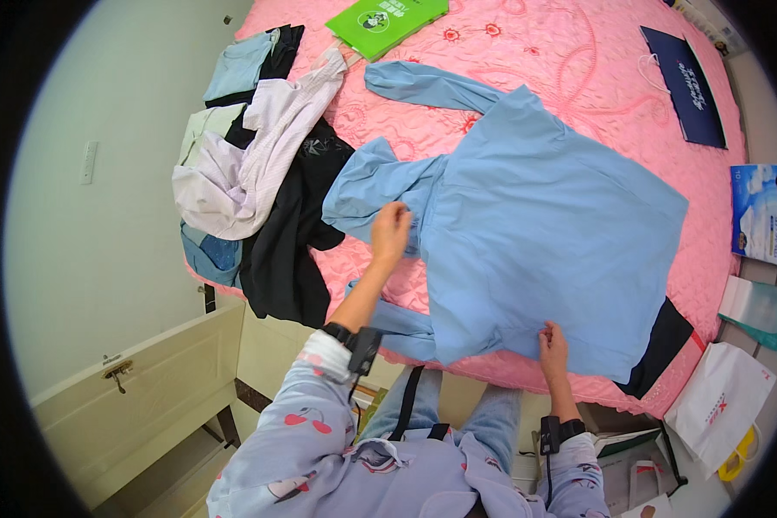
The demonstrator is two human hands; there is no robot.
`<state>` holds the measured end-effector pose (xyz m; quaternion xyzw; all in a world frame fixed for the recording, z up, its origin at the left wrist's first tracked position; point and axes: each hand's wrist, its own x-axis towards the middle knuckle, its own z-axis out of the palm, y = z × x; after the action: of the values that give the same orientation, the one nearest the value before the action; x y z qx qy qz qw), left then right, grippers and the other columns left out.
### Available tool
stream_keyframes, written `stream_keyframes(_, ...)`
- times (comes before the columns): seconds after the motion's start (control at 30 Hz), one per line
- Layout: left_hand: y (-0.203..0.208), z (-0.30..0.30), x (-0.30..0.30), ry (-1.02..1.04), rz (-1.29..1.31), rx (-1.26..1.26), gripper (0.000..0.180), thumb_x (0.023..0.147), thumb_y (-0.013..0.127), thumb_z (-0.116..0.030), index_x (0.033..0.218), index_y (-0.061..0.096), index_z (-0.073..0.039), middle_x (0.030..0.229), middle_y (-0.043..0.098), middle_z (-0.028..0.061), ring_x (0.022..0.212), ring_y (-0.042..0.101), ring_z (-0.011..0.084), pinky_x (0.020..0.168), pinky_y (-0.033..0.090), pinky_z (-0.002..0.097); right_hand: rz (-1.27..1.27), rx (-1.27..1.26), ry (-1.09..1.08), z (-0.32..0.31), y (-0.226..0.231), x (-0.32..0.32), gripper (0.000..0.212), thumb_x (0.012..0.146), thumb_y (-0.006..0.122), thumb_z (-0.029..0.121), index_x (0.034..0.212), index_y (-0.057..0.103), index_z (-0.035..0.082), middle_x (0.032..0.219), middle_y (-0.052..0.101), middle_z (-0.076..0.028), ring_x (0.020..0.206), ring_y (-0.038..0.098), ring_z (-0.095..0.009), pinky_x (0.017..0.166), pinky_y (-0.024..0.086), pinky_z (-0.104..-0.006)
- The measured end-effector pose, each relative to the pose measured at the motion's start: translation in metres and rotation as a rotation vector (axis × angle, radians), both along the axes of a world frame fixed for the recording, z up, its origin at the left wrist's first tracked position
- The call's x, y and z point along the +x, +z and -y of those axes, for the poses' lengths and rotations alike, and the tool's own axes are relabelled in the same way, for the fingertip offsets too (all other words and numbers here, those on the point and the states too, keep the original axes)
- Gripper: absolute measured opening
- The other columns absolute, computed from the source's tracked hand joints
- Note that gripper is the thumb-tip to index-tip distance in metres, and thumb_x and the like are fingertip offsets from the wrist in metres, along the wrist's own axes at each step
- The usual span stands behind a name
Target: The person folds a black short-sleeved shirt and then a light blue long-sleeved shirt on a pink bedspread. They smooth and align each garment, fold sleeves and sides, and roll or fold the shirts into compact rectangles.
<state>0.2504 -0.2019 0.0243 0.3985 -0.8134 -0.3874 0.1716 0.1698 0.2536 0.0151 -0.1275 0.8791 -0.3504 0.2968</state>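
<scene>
A light blue long-sleeved top (561, 233) lies spread across the bed, its hem toward the right. One sleeve (432, 86) stretches to the far left and the other (393, 328) lies along the near edge. Between them, a bunched section that looks like a hood (375, 186) points left. My left hand (391, 231) is at this section, its fingers curled together against the fabric. At the top's near side, my right hand (553, 347) has its fingers pinched on the cloth. Part of a black cloth (660, 350) shows from under the hem.
Folded and loose clothes, including a pale lilac shirt (263, 155) and black garments (285, 259), pile up at the left. A green bag (388, 24) and a navy paper bag (686, 86) lie on the pink bedspread (544, 39). White bags (721, 401) stand at the right.
</scene>
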Motion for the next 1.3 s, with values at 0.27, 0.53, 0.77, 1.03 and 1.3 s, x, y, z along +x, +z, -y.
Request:
stream_keyframes(0.27, -0.037, 0.018, -0.043, 0.16, -0.003, 0.583, 0.029, 0.083, 0.071, -0.01, 0.107, 0.062, 0.003, 0.09, 0.067, 0.0055, 0.078, 0.061, 0.0126, 0.068, 0.049, 0.0264, -0.041, -0.038, 0.095, 0.013, -0.004, 0.007, 0.028, 0.089, 0.057, 0.0, 0.117, 0.057, 0.001, 0.09, 0.065, -0.013, 0.078, 0.062, -0.025, 0.071, 0.05, -0.0343)
stream_keyframes(0.53, -0.013, -0.033, 0.023, 0.235, 0.018, 0.291, 0.016, 0.084, 0.07, -0.009, 0.095, 0.064, 0.001, 0.084, 0.067, 0.0045, 0.071, 0.058, 0.0107, 0.065, 0.048, 0.0249, 0.067, -0.003, 0.052, 0.018, -0.009, 0.004, 0.025, 0.088, 0.057, 0.003, 0.113, 0.059, 0.001, 0.093, 0.066, -0.017, 0.086, 0.064, -0.034, 0.075, 0.05, -0.0408)
stream_keyframes(0.77, -0.034, -0.057, 0.015, 0.325, -0.006, 0.284, 0.014, 0.087, 0.068, -0.013, 0.085, 0.064, 0.001, 0.069, 0.064, 0.0075, 0.06, 0.059, 0.0145, 0.057, 0.047, 0.0305, 0.036, 0.035, 0.104, 0.019, -0.012, -0.001, 0.024, 0.088, 0.058, 0.003, 0.112, 0.059, 0.002, 0.09, 0.066, -0.018, 0.084, 0.064, -0.034, 0.074, 0.05, -0.0414)
stream_keyframes(1.03, -0.01, -0.031, 0.024, 0.407, -0.657, 1.3, 0.011, 0.095, 0.06, -0.01, 0.104, 0.063, -0.005, 0.086, 0.065, 0.0015, 0.065, 0.057, 0.0099, 0.055, 0.047, 0.0224, 0.076, 0.029, 0.089, 0.02, -0.009, -0.005, 0.023, 0.088, 0.057, 0.001, 0.111, 0.058, 0.002, 0.088, 0.066, -0.016, 0.082, 0.064, -0.033, 0.073, 0.05, -0.0402)
stream_keyframes(1.3, -0.013, -0.009, 0.015, 0.285, 0.073, 0.171, 0.013, 0.084, 0.062, -0.004, 0.097, 0.064, -0.002, 0.085, 0.065, 0.0087, 0.076, 0.062, 0.0213, 0.068, 0.049, 0.0323, 0.035, 0.052, 0.128, 0.018, -0.01, -0.011, 0.021, 0.087, 0.058, 0.001, 0.107, 0.059, 0.003, 0.085, 0.065, -0.017, 0.08, 0.063, -0.035, 0.07, 0.049, -0.0417)
